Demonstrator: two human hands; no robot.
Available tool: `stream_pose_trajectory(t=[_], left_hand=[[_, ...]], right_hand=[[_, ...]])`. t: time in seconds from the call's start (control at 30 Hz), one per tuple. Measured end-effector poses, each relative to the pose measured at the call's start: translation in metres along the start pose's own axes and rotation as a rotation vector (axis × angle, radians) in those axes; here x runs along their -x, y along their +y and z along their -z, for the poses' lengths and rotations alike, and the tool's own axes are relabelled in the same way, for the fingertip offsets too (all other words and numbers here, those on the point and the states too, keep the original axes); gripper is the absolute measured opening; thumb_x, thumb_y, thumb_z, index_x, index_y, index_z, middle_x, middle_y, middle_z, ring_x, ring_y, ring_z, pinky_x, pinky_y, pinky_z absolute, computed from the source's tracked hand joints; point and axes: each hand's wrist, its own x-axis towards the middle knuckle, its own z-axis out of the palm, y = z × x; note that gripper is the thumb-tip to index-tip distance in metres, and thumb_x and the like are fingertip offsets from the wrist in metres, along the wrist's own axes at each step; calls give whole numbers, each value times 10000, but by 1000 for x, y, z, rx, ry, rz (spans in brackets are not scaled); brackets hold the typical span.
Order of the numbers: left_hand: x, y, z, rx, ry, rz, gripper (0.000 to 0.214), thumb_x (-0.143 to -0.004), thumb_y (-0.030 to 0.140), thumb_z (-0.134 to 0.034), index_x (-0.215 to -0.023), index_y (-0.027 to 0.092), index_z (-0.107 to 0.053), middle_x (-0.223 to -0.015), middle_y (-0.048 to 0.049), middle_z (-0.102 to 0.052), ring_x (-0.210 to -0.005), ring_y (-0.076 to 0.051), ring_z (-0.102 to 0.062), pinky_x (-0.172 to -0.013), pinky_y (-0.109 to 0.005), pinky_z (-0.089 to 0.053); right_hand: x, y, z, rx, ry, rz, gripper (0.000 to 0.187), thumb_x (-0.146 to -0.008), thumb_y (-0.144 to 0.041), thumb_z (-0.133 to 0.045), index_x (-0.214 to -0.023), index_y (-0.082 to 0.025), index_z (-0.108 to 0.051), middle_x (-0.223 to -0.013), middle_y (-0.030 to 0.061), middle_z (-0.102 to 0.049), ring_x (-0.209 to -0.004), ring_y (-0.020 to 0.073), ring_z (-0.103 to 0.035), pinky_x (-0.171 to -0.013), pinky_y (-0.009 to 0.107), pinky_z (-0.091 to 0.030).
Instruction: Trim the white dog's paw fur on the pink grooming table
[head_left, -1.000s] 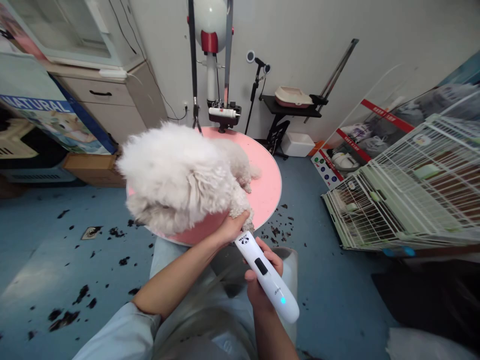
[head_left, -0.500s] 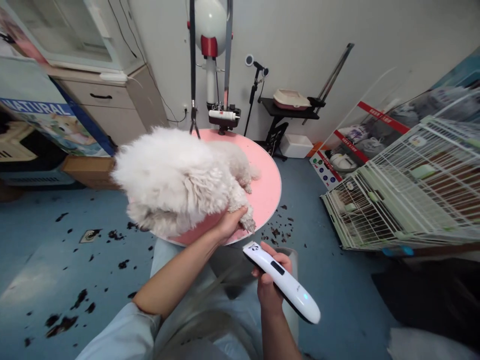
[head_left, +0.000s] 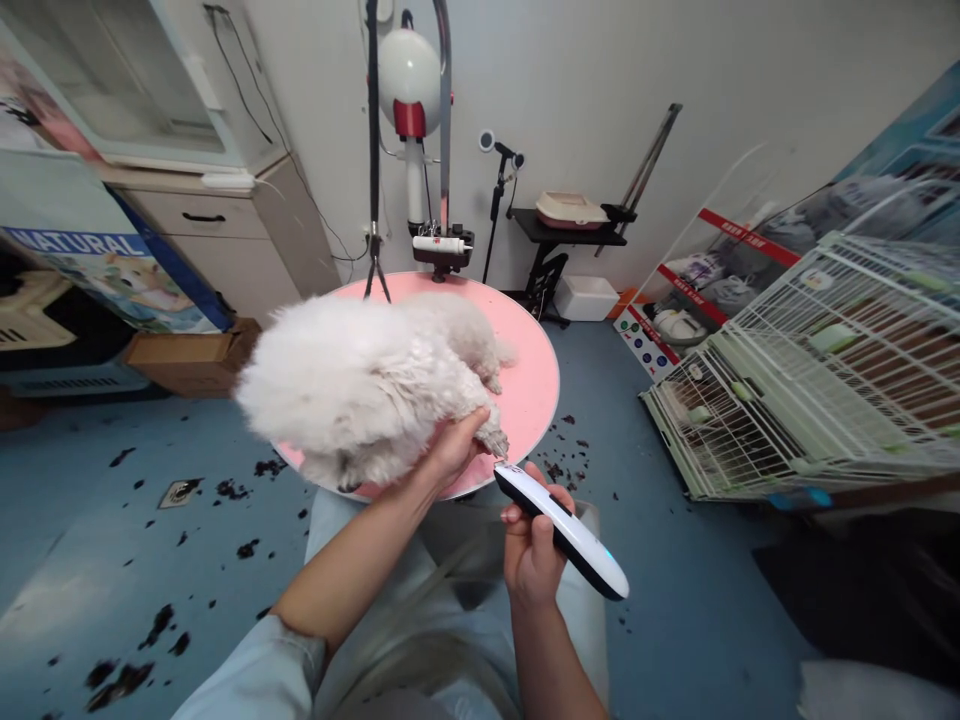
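Note:
A fluffy white dog lies on a round pink grooming table, its head toward the left. My left hand is closed around the dog's front leg, just above the paw. In my right hand is a white and black hair clipper with a small blue light. The clipper's blade end is at the tip of the paw; whether it touches I cannot tell. Part of my left hand's fingers is hidden under the leg.
Behind the table stands a grooming arm with a hanging strap and a white dryer. Wire cages are on the right. Dark hair clumps lie on the blue floor. A cardboard box sits at left.
My right hand has brought the clipper up to the paw and rolled it so its dark underside shows more. The dog's head has sunk lower. My left hand keeps its hold.

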Motion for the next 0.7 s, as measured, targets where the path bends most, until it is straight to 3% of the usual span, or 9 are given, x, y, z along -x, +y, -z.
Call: stream_pose_trajectory(t=[0.17,0.4,0.57,0.7], left_hand=[[0,11,1,39,40,-120,153,-722,219,-719,-762,190,-574,-631,27,-600,-717,-141,-617,-696,-242,-481],[0,-11,11,-72,-39,87,259,-752,413,-683,-719,177,-581,-564,5,-580,-615,-166,-598,-621,-273,-467],[-7,-21,18,-136,36,45,272,-760,448,-685,-801,187,-619,-644,-15,-637,-737,-198,-648,-676,-283,-486],[-10,-23,22,-170,32,112,318,-783,499,-660,-762,185,-615,-614,-34,-631,-714,-209,-642,-666,-295,-485]], right_hand=[[-2,0,-6,4,1,-10,371,-794,-477,-680,-1054,-268,-517,-1198,84,-662,-562,103,-586,-560,289,-516],[0,7,-16,-26,-14,-28,398,-788,-484,-690,-1075,-263,-527,-1188,76,-664,-545,86,-591,-599,290,-520],[9,13,-17,112,30,60,551,-726,-596,-705,-1100,-248,-499,-1251,113,-611,-602,109,-626,-693,358,-554],[21,19,-28,195,6,115,575,-738,-579,-701,-1147,-261,-451,-1383,144,-491,-774,161,-676,-800,424,-561]])
